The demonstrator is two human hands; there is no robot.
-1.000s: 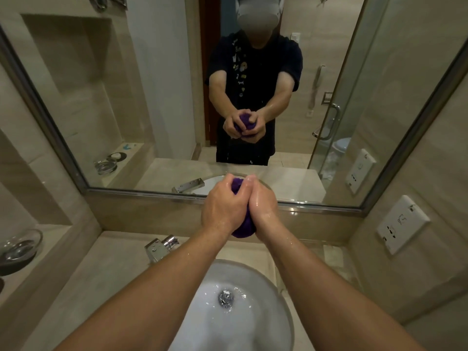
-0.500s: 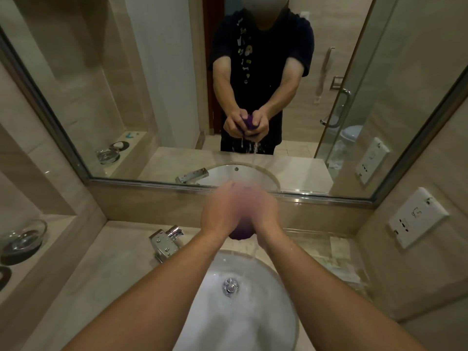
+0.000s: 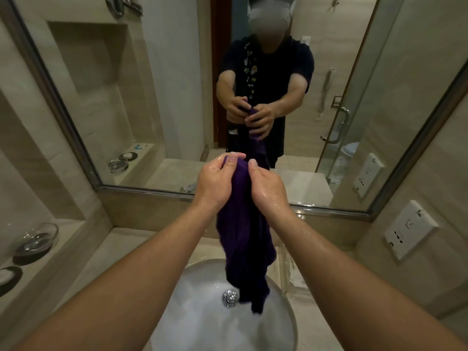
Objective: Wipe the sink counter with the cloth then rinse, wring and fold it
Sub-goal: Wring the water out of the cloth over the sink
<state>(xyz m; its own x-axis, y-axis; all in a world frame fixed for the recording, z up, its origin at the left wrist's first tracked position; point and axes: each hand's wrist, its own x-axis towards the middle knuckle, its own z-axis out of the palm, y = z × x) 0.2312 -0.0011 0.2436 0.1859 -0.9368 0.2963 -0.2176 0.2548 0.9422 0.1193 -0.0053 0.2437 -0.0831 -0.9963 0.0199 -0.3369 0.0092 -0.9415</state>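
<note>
Head view: the left hand and right hand, close together, pinch the top of the purple cloth, which hangs bunched over the sink. Slippery wet fingers could drop it into the basin, and swinging it sideways might drip on the surface.

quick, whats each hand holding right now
Left hand: closed, pinching the top of the purple cloth.
Right hand: closed, gripping the same cloth beside it.
</note>
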